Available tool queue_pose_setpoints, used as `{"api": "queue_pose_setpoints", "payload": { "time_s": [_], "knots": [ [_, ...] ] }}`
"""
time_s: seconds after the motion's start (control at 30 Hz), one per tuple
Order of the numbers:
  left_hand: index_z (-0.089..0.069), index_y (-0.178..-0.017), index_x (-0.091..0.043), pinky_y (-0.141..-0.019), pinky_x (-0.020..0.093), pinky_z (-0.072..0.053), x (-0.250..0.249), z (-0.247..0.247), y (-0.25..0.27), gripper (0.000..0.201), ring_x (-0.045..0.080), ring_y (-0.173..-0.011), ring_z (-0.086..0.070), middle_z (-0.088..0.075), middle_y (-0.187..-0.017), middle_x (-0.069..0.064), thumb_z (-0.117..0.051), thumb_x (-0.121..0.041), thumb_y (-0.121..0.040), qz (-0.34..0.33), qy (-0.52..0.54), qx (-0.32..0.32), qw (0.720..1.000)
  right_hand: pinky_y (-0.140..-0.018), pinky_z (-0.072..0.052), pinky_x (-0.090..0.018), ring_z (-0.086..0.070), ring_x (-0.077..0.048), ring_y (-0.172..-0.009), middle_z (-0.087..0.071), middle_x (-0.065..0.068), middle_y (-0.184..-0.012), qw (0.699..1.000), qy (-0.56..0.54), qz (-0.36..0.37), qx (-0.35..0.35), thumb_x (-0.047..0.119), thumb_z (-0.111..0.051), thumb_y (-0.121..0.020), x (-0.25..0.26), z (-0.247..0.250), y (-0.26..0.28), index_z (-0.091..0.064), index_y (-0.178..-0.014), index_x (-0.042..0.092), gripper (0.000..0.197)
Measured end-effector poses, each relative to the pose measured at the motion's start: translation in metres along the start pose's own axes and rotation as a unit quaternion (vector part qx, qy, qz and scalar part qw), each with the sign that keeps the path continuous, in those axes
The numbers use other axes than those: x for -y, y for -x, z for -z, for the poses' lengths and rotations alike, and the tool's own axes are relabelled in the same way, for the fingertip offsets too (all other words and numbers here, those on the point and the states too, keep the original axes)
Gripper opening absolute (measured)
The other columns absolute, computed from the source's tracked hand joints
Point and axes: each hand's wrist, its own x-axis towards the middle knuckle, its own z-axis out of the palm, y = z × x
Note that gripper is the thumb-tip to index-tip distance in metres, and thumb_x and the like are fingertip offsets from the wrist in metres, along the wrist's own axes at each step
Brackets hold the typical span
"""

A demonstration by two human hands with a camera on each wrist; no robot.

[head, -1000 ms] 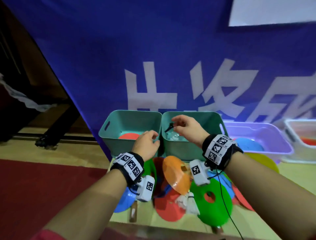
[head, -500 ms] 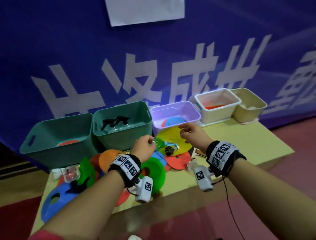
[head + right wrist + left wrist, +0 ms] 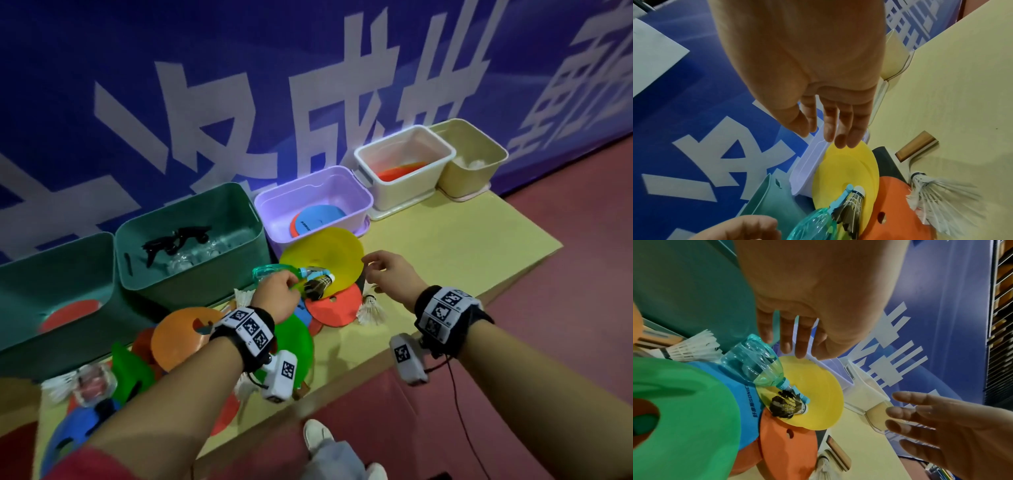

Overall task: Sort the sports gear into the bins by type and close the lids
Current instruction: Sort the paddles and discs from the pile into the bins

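A yellow disc (image 3: 325, 260) leans on the pile in front of the purple bin (image 3: 356, 198). A clear teal bottle (image 3: 270, 272) and a dark-feathered shuttlecock (image 3: 317, 286) lie on its near edge. My left hand (image 3: 279, 291) hovers just over the bottle with fingers (image 3: 791, 340) hanging straight, holding nothing. My right hand (image 3: 380, 270) floats at the disc's right rim, its fingers (image 3: 844, 136) straight and empty. A white shuttlecock (image 3: 370, 308) lies beside a red-orange disc (image 3: 335, 308).
Two green bins (image 3: 191, 274) (image 3: 20, 329), a white bin (image 3: 404, 192) and a cream bin (image 3: 469, 178) line the blue banner; all stand open. Orange, green and blue discs (image 3: 185, 332) and a bat with a wooden handle (image 3: 916, 146) crowd the table's left. Bare tabletop (image 3: 462, 246) lies right.
Both hands have left the second green bin and moved right to the yellow disc. A black item now lies in that bin. The head view swung right.
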Motion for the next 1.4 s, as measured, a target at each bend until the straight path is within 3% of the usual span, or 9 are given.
{"api": "queue_pose_setpoints", "payload": {
  "time_s": [0.2, 0.37, 0.53, 0.67, 0.8, 1.1, 1.17, 1.27, 1.4],
  "knots": [
    [-0.064, -0.119, -0.019, -0.098, 0.038, -0.047, 0.018, 0.002, -0.053, 0.037, 0.028, -0.112, -0.058, -0.062, -0.123, 0.007, -0.059, -0.018, -0.082, -0.019, -0.085, 0.033, 0.996, -0.07, -0.05, -0.041, -0.055, -0.02, -0.072, -0.062, -0.007, -0.083, 0.999, 0.021, -0.024, -0.009, 0.002, -0.054, -0.085, 0.007, -0.016, -0.042, -0.062, -0.115, 0.014, 0.033],
    [-0.058, -0.124, -0.024, -0.1, 0.042, -0.041, 0.024, 0.0, -0.086, 0.04, 0.028, -0.12, -0.049, -0.054, -0.129, 0.005, -0.056, -0.021, -0.084, -0.035, -0.198, 0.078, 0.977, -0.063, -0.047, -0.04, -0.054, -0.024, -0.069, -0.06, -0.007, -0.08, 0.999, 0.022, -0.04, 0.004, 0.005, -0.053, -0.082, 0.002, -0.025, -0.064, -0.062, -0.111, 0.016, 0.032],
    [-0.051, -0.13, -0.021, -0.101, 0.043, -0.041, 0.022, -0.011, -0.109, 0.045, 0.028, -0.123, -0.046, -0.05, -0.135, 0.006, -0.057, -0.023, -0.086, -0.064, -0.258, 0.129, 0.955, -0.061, -0.05, -0.045, -0.054, -0.025, -0.066, -0.062, -0.01, -0.081, 0.998, 0.034, -0.051, 0.012, 0.009, -0.052, -0.082, -0.01, -0.027, -0.081, -0.063, -0.107, 0.017, 0.029],
    [-0.05, -0.128, -0.02, -0.101, 0.041, -0.039, 0.025, -0.025, -0.121, 0.042, 0.028, -0.124, -0.047, -0.052, -0.134, 0.006, -0.057, -0.026, -0.087, -0.07, -0.296, 0.159, 0.939, -0.072, -0.054, -0.05, -0.064, -0.038, -0.081, -0.066, -0.01, -0.089, 0.997, 0.052, -0.047, 0.02, 0.007, -0.052, -0.085, -0.017, -0.029, -0.094, -0.062, -0.105, 0.019, 0.025],
    [-0.047, -0.132, -0.023, -0.109, 0.05, -0.03, 0.029, -0.035, -0.127, 0.05, 0.026, -0.13, -0.041, -0.048, -0.139, 0.002, -0.06, -0.029, -0.083, -0.053, -0.343, 0.171, 0.922, -0.079, -0.055, -0.048, -0.065, -0.033, -0.085, -0.067, -0.006, -0.093, 0.996, 0.062, -0.057, 0.04, 0.007, -0.057, -0.084, -0.022, -0.027, -0.106, -0.063, -0.105, 0.022, 0.026],
    [-0.045, -0.132, -0.029, -0.095, 0.045, -0.033, 0.034, -0.042, -0.134, 0.059, 0.026, -0.12, -0.042, -0.05, -0.136, 0.001, -0.06, -0.016, -0.076, -0.035, -0.417, 0.142, 0.897, -0.081, -0.055, -0.048, -0.065, -0.03, -0.087, -0.066, -0.006, -0.095, 0.991, 0.09, -0.06, 0.08, 0.005, -0.057, -0.082, -0.037, -0.026, -0.13, -0.062, -0.108, 0.019, 0.03],
    [-0.044, -0.131, -0.028, -0.095, 0.046, -0.032, 0.034, -0.043, -0.134, 0.058, 0.026, -0.119, -0.041, -0.051, -0.134, 0.003, -0.06, -0.017, -0.076, -0.032, -0.423, 0.137, 0.895, -0.077, -0.054, -0.044, -0.063, -0.027, -0.084, -0.064, -0.004, -0.093, 0.991, 0.107, -0.05, 0.068, 0.005, -0.056, -0.082, -0.039, -0.026, -0.135, -0.063, -0.113, 0.017, 0.034],
    [-0.043, -0.124, -0.026, -0.096, 0.047, -0.031, 0.029, -0.045, -0.134, 0.054, 0.028, -0.117, -0.041, -0.053, -0.128, 0.005, -0.062, -0.018, -0.074, -0.019, -0.426, 0.145, 0.893, -0.072, -0.046, -0.033, -0.054, -0.022, -0.081, -0.057, -0.007, -0.097, 0.988, 0.153, -0.026, -0.005, 0.006, -0.056, -0.081, -0.042, -0.022, -0.143, -0.061, -0.118, 0.015, 0.039],
    [-0.041, -0.116, -0.026, -0.094, 0.047, -0.032, 0.025, -0.045, -0.135, 0.053, 0.028, -0.113, -0.042, -0.053, -0.123, 0.005, -0.065, -0.016, -0.069, -0.006, -0.416, 0.141, 0.898, -0.088, -0.049, -0.042, -0.056, -0.032, -0.097, -0.05, -0.013, -0.117, 0.982, 0.183, -0.003, -0.057, 0.011, -0.061, -0.078, -0.046, -0.019, -0.157, -0.06, -0.12, 0.017, 0.042]
  ]
}}
